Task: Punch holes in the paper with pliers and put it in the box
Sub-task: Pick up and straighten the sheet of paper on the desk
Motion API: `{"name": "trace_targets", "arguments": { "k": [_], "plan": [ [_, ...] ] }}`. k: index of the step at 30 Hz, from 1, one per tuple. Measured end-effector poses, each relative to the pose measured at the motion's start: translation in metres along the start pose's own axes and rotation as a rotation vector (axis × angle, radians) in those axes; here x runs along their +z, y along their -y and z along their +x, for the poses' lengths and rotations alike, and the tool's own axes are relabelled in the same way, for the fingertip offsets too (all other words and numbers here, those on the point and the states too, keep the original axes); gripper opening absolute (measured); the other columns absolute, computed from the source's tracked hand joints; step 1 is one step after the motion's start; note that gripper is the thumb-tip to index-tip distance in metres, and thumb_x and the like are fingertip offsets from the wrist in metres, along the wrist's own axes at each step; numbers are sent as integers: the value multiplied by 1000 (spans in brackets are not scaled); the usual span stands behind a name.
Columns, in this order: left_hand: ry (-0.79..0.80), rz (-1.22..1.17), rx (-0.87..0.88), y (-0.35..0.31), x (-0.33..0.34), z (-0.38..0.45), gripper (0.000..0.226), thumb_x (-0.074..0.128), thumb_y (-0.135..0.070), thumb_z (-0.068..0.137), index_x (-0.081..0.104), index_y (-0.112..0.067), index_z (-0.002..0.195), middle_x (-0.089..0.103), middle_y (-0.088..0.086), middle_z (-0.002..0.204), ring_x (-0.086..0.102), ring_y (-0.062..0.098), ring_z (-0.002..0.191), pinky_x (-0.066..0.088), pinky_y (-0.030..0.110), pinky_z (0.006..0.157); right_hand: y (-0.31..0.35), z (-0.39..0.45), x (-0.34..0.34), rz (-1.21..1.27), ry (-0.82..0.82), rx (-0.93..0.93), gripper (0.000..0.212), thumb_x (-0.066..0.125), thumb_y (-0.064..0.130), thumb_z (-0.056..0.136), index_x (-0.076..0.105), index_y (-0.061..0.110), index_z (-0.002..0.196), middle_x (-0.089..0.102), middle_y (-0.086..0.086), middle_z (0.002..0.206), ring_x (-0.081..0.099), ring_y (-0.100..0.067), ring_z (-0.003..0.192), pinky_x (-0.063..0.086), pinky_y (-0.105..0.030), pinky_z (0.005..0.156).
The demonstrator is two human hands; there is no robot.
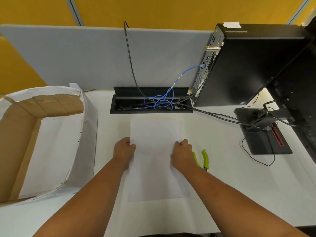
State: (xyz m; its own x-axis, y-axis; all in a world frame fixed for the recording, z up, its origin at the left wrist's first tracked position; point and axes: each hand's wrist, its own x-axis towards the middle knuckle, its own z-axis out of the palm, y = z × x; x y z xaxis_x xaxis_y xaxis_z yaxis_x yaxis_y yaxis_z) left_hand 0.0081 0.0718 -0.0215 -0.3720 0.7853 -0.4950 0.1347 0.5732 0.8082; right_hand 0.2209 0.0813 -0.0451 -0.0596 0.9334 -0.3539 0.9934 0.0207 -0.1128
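Two bare forearms, no sleeves, left hand and right hand seemingly without rings or watch

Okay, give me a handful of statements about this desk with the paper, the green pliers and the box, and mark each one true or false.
1. Both hands are on the sheet of paper, the left hand at its left edge and the right hand at its right edge. True.
2. The right hand is holding the pliers. False: the pliers lie on the table, just right of the right hand.
3. The box stands to the left of the paper. True.
4. The paper is already inside the box. False: it lies flat on the table in front of the person.
5. A blue cable runs into the open cable tray behind the paper. True.
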Motion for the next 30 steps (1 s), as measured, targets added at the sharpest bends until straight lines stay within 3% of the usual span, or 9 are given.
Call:
{"name": "trace_targets", "arguments": {
  "k": [5, 7, 9, 11, 14, 19, 22, 27, 30],
  "plan": [
    [53, -152, 46, 9, -15, -6, 20, 56, 1, 92, 65, -16, 98, 70, 4, 97, 67, 20, 90, 52, 27, 79, 0, 11, -28, 716, -50, 223, 54, 53, 28, 95, 36, 6, 142, 40, -17, 137, 43, -35, 125, 38, -38, 104],
    [74, -221, 21, 10, -20, -8, 18, 57, 0, 92, 65, -15, 100, 72, 6, 98, 69, 21, 89, 54, 27, 74, 1, 13, -35, 949, -34, 265, 49, 54, 30, 95, 42, 11, 138, 49, -10, 128, 50, -29, 118, 44, -36, 97],
    [85, -266, 0, 12, -23, -8, 14, 59, -5, 92, 65, -13, 101, 73, 8, 98, 70, 22, 86, 56, 28, 70, -1, 14, -37, 1083, -25, 288, 14, 52, 25, 95, 51, 14, 103, 51, 0, 92, 50, -20, 85, 42, -25, 68],
    [83, -311, -42, 10, -24, -8, 11, 60, -14, 94, 67, -13, 102, 73, 8, 98, 69, 23, 86, 55, 31, 71, -1, 13, -39, 1127, -65, 270, 24, 52, 17, 94, 38, 16, 75, 34, 2, 73, 32, -14, 65, 27, -24, 55],
    [59, -341, -83, 9, -24, -5, 15, 60, -22, 94, 70, -12, 99, 72, 11, 98, 68, 25, 83, 55, 32, 69, 0, 13, -37, 1140, -120, 269, 36, 54, 10, 92, 30, 18, 67, 28, 2, 68, 24, -13, 61, 22, -24, 53],
    [34, -348, -90, 8, -21, -4, 17, 69, -20, 88, 70, -7, 98, 72, 13, 98, 69, 30, 88, 57, 33, 74, -2, 11, -36, 1116, -177, 275, 39, 55, 5, 90, 28, 18, 65, 26, 1, 68, 24, -13, 61, 22, -24, 55],
    [23, -353, -89, 8, -21, -3, 20, 71, -24, 86, 70, -5, 94, 71, 11, 91, 67, 26, 77, 56, 29, 66, -3, 12, -35, 1143, -185, 285, 38, 53, 4, 91, 28, 18, 65, 26, 1, 69, 23, -13, 62, 22, -23, 55],
    [-43, -314, -65, 8, -19, 0, 15, 58, -30, 94, 63, -22, 106, 66, 5, 109, 63, 23, 96, 55, 36, 84, -5, 14, -34, 1191, -158, 314, 25, 51, 4, 91, 40, 13, 71, 38, -5, 75, 34, -16, 67, 30, -24, 59],
    [-66, -221, 81, 6, -18, -4, 30, 53, -19, 96, 46, -33, 121, 62, 7, 102, 60, 21, 85, 51, 26, 67, -6, 15, -32, 1213, -149, 313, 18, 50, 4, 92, 43, 10, 76, 42, -7, 79, 38, -16, 70, 33, -24, 62]
  ]
}}
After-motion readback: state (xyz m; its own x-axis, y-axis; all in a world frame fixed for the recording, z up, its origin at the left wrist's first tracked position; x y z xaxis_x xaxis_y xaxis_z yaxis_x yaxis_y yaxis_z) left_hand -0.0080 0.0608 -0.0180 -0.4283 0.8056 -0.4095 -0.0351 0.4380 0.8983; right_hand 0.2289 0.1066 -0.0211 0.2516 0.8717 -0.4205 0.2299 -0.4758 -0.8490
